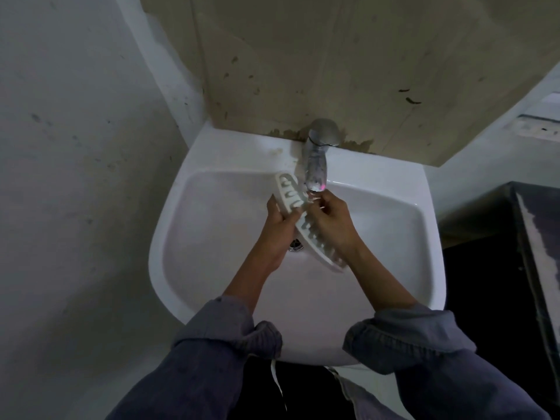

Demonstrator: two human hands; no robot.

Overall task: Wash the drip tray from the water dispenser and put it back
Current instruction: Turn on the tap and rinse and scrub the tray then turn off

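The white slotted drip tray [291,194] is tilted on edge over the white sink [212,207], running from just under the tap down towards the drain. My left hand [280,221] grips the tray from the left, fingers wrapped around its middle. My right hand [331,218] holds it from the right side, thumb and fingers near its upper part. The chrome tap [318,156] hangs just above both hands. The tray's lower end [328,259] sticks out below my right wrist. I cannot tell whether water is running.
The drain [296,244] peeks out between my wrists. A stained beige wall panel [333,56] rises behind the sink. Grey walls stand to the left. A dark counter or cabinet [515,237] sits to the right of the sink.
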